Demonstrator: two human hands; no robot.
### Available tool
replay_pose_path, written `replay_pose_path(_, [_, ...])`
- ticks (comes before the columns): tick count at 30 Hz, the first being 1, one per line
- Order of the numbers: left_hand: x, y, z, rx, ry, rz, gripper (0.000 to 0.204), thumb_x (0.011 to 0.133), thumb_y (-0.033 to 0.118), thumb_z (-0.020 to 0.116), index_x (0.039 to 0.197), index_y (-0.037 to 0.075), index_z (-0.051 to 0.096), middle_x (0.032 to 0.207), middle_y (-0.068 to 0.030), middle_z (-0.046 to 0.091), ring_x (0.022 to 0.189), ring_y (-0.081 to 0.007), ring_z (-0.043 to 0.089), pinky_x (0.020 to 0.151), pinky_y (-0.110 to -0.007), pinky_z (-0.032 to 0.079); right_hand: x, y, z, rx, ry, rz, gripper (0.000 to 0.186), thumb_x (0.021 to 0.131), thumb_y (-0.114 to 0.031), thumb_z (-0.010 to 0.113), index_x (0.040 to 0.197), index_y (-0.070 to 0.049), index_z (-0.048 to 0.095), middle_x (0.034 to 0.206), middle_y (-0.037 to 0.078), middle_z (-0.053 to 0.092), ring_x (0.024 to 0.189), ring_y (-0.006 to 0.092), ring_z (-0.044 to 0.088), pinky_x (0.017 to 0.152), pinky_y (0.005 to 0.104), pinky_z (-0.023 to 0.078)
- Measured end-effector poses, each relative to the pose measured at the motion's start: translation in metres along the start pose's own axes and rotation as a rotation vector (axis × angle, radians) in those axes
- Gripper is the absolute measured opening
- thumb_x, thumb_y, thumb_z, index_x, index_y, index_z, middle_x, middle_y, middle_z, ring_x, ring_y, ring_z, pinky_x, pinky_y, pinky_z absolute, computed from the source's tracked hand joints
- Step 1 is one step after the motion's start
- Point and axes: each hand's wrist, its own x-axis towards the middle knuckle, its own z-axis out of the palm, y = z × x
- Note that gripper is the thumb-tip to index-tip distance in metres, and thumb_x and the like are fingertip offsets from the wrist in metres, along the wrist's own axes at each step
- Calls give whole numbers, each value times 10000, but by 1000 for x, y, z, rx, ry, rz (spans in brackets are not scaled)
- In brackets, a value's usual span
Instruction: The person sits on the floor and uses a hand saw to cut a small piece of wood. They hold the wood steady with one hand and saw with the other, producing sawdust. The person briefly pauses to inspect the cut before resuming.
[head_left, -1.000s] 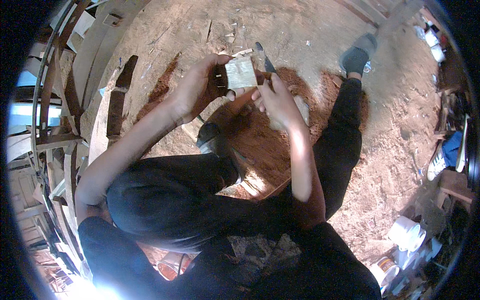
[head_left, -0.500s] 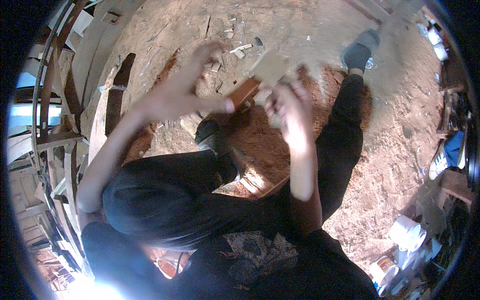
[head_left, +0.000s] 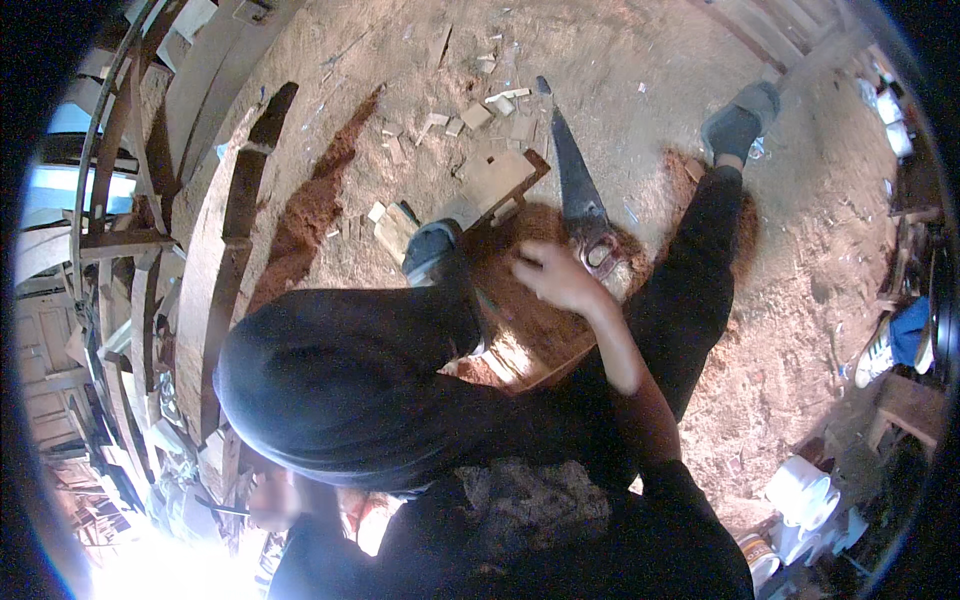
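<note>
My right hand (head_left: 556,277) hovers over sawdust beside my bent leg, its fingers loosely apart and nothing in them. Close to its right is the handle of a hand saw (head_left: 575,165), which lies on the ground with its blade pointing away. A notched wooden piece (head_left: 497,180) rests just beyond my left foot (head_left: 432,248). At the lower left, my left hand (head_left: 274,500) is smeared by motion near my knee. A thin dark object (head_left: 222,509) shows beside it; whether the hand holds it is unclear.
Small wood offcuts (head_left: 476,115) lie scattered on the dirt floor ahead. A long timber (head_left: 215,270) stands at the left, near a stack of wooden frames (head_left: 125,245). White buckets (head_left: 803,490) stand at the lower right.
My left hand has left the wooden piece and swung back to the lower left. The piece now lies by my foot. My right hand has drawn back toward me, and the saw shows plainly.
</note>
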Motion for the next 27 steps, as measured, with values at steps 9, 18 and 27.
replay_pose_path(9, [-24,-145,-3,98,99,-210,593,1018,452,579,1449,47,556,1392,-161,611,1214,-293,619,1022,-430,462,-130,-10,32,-41,-563,-44,381,1055,-299,594,1304,-13,629,1255,206,689,1170,340,668,1015,422,505])
replay_pose_path(18, [58,-155,19,381,33,-82,578,994,423,616,1436,55,564,1356,-169,622,1202,-309,621,1005,-447,470,-190,-145,-7,523,-737,-559,356,1032,-257,645,1306,-31,673,1031,164,697,981,307,680,833,405,541])
replay_pose_path(27, [160,-138,72,714,-20,164,567,971,395,653,1423,63,572,1319,-178,632,1191,-325,624,989,-464,478,-193,-169,7,979,-863,-385,291,971,-143,642,1144,87,688,942,216,718,861,350,695,710,425,519])
